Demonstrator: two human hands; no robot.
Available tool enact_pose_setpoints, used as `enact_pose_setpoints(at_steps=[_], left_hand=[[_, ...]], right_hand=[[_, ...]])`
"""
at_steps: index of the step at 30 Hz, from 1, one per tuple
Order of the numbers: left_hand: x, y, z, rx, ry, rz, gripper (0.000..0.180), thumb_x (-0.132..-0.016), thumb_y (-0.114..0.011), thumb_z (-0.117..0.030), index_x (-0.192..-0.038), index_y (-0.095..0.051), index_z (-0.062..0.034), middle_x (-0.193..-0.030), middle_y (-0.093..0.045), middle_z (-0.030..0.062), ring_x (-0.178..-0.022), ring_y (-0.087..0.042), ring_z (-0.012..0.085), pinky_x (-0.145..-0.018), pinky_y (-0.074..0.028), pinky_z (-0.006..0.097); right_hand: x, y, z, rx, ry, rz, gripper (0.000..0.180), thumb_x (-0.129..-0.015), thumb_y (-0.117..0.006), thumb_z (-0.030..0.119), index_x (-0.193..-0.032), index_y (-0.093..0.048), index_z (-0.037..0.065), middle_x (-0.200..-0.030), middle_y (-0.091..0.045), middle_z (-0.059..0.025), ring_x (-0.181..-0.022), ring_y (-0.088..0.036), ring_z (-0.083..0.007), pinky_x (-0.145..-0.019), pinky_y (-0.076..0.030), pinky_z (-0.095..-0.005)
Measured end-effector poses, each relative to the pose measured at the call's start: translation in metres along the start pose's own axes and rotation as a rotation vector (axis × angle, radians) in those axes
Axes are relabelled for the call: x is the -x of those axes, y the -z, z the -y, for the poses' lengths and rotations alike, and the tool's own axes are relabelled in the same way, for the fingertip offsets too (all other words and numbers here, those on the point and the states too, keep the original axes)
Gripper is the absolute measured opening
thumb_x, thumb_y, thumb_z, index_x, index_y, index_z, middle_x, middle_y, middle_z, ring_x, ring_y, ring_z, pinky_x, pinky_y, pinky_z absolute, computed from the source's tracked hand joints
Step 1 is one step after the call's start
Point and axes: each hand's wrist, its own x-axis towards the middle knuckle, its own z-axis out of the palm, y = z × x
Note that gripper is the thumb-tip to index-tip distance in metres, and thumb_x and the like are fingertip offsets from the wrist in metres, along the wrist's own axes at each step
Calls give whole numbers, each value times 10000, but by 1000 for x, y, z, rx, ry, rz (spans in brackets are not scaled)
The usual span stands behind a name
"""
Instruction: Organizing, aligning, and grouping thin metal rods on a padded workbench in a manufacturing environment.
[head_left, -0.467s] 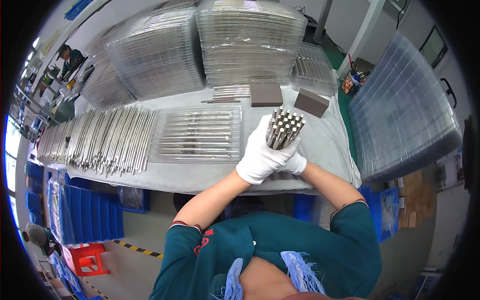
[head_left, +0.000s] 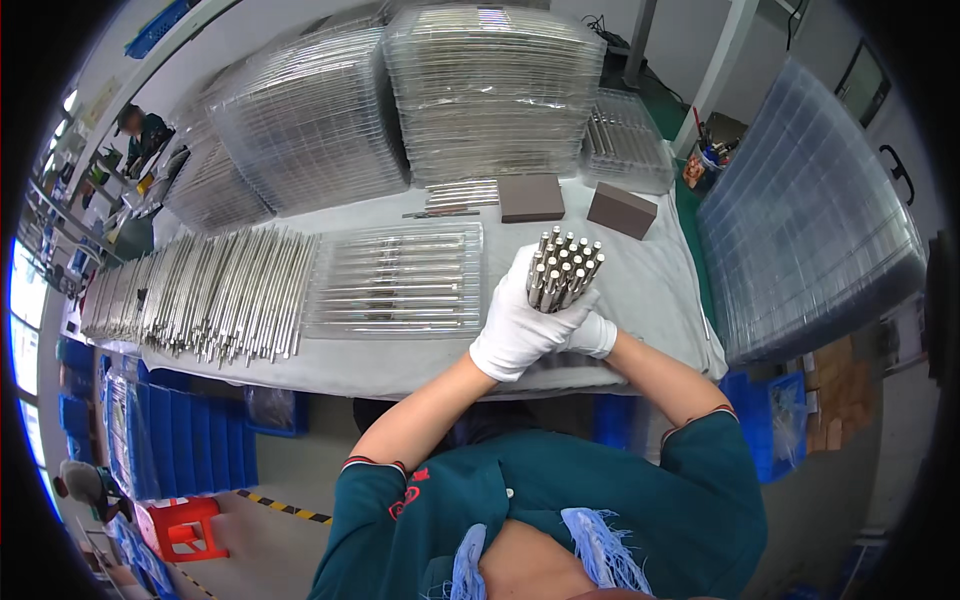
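A bundle of metal rods (head_left: pixel 565 268) stands on end between my white-gloved hands, its round tips pointing up toward me. My left hand (head_left: pixel 520 325) wraps around the bundle from the left, fingers closed. From the right, my right hand (head_left: pixel 592 325) closes on the lower part, and its fingers are partly hidden behind the left hand and the rods. Left of my hands lies a clear plastic tray (head_left: pixel 393 328) with similar rods laid in rows. Farther left, a wide spread of loose metal rods (head_left: pixel 215 290) covers the cloth.
Tall stacks of clear trays (head_left: pixel 495 100) line the back of the cloth-covered table (head_left: pixel 640 270). Two brown blocks (head_left: pixel 531 199) and a few thin rods (head_left: pixel 460 194) lie before them. At right leans a stack of clear trays (head_left: pixel 800 220). Blue bins (head_left: pixel 200 430) stand below left.
The bundle in my hands has tipped more upright and shifted slightly down and left. Both hands stay closed on it. The whole view has shifted slightly.
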Motion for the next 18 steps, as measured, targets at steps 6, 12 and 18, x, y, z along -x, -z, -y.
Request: enact_pose_setpoints(at_steps=[6, 12, 18], left_hand=[[6, 2, 2, -86, -64, -45, 551, -734, -800, -108, -1187, -497, -28, -1051, -666, 76, -931, -659, 154, -820, -527, 300], [8, 1, 19, -210, -225, -176, 588, -722, -815, -142, -1202, -497, -26, -1052, -664, 91, -908, -664, 188, -821, -521, 305], [-23, 14, 11, 101, 31, -249, 424, -860, -707, -125, -1180, -448, -22, -1008, -620, 83, -879, -657, 170, -752, -540, 310]], right_hand=[[-6, 7, 14, -146, -195, 157, 591, -849, -684, 237, -1366, -456, 67, -1400, -462, -122, -1299, -419, -246, -1110, -307, -380], [-9, 0, 7, -224, -218, 52, 626, -750, -720, 145, -1324, -485, 61, -1322, -525, -105, -1220, -476, -240, -1077, -338, -378], [-20, 18, 86, -721, -810, -89, 305, -758, -762, 142, -1001, -625, 18, -889, -663, -66, -776, -623, -142, -719, -524, -300]])
